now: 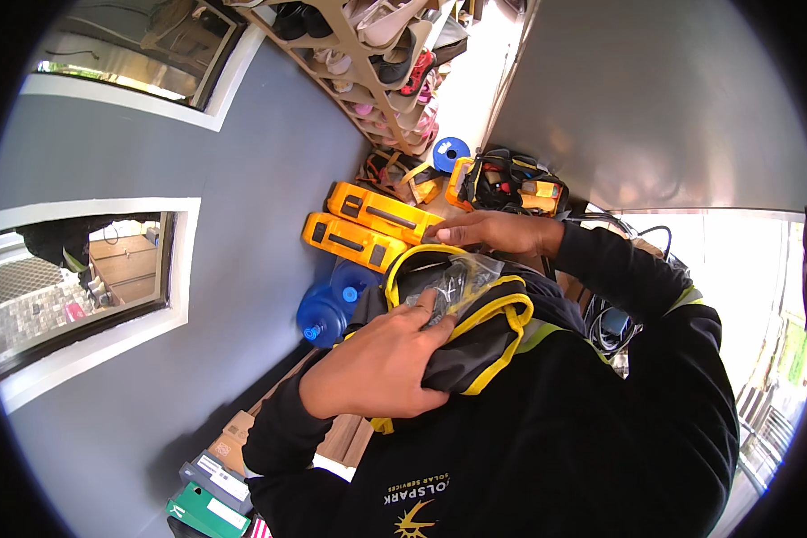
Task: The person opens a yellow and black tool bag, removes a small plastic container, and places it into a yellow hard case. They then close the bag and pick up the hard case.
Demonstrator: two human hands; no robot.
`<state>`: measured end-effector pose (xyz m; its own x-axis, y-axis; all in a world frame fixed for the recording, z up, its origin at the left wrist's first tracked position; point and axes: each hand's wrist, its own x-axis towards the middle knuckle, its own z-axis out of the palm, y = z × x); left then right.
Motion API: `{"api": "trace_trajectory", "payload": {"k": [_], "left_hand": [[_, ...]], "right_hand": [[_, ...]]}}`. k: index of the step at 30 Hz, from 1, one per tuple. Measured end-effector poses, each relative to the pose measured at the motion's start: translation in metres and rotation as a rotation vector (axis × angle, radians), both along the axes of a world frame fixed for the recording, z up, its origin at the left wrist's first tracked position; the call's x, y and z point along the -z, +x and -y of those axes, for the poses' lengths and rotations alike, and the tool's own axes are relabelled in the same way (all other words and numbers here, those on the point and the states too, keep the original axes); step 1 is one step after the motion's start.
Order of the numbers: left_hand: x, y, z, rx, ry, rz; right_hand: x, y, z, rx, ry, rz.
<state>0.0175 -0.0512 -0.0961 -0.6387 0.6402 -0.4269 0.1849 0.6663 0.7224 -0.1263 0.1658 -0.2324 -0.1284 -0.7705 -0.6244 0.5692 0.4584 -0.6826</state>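
I hold a black bag with yellow trim (489, 332) against my chest, its mouth open. My left hand (377, 366) grips the bag's front, with its fingers on a clear plastic packet (462, 276) that sticks out of the opening. My right hand (493, 231) is at the far rim of the opening, its fingers on the yellow edge. What the packet holds is too small to tell. Both my arms are in black sleeves.
Two yellow tool cases (368, 224) lie beyond the bag, with two blue water jugs (327, 309) beside them. An open black-and-yellow tool bag (511, 184), a blue spool (450, 152) and a shoe rack (377, 63) are farther off. Cardboard and green boxes (211, 507) lie by the grey wall; cables (605, 323) are at right.
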Motion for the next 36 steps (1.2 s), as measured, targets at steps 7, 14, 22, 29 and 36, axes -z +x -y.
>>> {"api": "trace_trajectory", "payload": {"k": [7, 14, 22, 29, 36], "left_hand": [[-0.018, 0.027, -0.009, -0.197, -0.003, -0.174], [-0.028, 0.046, -0.022, -0.154, -0.053, -0.281], [-0.026, 0.047, -0.030, -0.028, -0.040, -0.414], [-0.027, 0.048, -0.033, -0.038, -0.059, -0.417], [-0.023, 0.041, -0.035, -0.012, -0.061, -0.435]], "right_hand": [[0.014, 0.018, -0.026, -0.045, -0.258, -0.014], [0.007, 0.013, -0.011, -0.179, -0.151, -0.662], [0.018, -0.002, 0.030, -0.392, -0.146, -0.851], [0.036, 0.001, 0.040, -0.293, 0.079, -1.164], [0.042, 0.004, 0.052, -0.296, 0.173, -1.604]]}}
